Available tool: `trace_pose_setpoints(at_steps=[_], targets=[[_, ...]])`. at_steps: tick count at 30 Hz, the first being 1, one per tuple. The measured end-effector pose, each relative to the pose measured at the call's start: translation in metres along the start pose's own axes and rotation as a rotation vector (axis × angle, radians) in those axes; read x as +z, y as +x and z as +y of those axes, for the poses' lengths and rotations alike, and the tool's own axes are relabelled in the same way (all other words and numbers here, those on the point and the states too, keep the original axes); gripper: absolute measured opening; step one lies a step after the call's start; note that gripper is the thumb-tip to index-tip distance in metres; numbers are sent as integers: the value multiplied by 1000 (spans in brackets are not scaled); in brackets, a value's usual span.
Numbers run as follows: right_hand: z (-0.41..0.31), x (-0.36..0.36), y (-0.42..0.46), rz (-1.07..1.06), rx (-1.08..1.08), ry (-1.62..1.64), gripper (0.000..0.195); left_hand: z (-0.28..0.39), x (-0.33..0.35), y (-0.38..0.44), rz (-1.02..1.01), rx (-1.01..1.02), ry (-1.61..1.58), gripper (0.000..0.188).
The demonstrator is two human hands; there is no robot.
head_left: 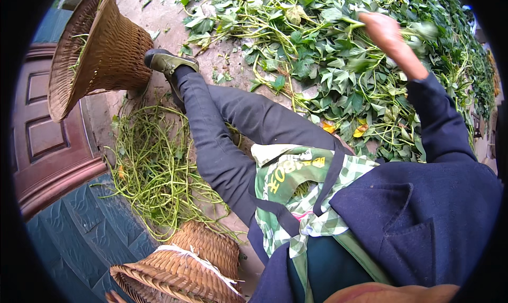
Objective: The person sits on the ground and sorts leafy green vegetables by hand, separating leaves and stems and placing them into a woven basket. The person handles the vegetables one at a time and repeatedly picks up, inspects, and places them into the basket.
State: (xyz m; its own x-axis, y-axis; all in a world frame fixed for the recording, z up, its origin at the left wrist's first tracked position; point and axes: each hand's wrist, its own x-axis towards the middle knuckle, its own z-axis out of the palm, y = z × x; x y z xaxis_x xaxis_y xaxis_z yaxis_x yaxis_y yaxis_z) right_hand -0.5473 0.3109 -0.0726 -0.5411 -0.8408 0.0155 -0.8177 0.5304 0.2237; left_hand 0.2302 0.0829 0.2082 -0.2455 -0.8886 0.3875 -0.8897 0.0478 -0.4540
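Observation:
My right hand (pixel 381 31), blurred by motion, grips a leafy green vine stem above a big heap of lobed-leaf vines (pixel 341 76), which look like sweet potato. The leaves on the held piece are smeared by the movement. At the bottom left edge, what may be fingertips of my left hand (pixel 113 297) show beside a woven basket (pixel 206 243) with a white strip tied around it. The rest of that hand is out of view. On the ground beyond this basket lies a tangled pile of mostly leafless green stems (pixel 158 164).
A larger, wide-mouthed woven basket (pixel 115 53) stands tilted near my shoe (pixel 166 63). My legs (pixel 238 112) stretch between the two piles. A green checked cloth (pixel 289 176) with straps and printed writing covers my lap. Beyond are a panelled door (pixel 45 136) and blue tiles (pixel 87 231).

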Motion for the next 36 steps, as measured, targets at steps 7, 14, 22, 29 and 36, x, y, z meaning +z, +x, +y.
trace_pose_setpoints(at_steps=[7,14,22,29,36], targets=[[-41,107,-18,-377,218,518,27,247,-3,62,-434,294,-653,33],[-140,222,43,-500,497,1019,49,260,48,33,-661,389,-647,37],[-135,177,51,-336,546,1321,22,279,69,8,-814,290,-782,33],[-74,15,1,-346,405,2143,18,399,56,0,-860,237,-1389,22],[-100,-62,-68,-334,217,2204,19,588,-5,-58,-1945,36,-2097,61]])
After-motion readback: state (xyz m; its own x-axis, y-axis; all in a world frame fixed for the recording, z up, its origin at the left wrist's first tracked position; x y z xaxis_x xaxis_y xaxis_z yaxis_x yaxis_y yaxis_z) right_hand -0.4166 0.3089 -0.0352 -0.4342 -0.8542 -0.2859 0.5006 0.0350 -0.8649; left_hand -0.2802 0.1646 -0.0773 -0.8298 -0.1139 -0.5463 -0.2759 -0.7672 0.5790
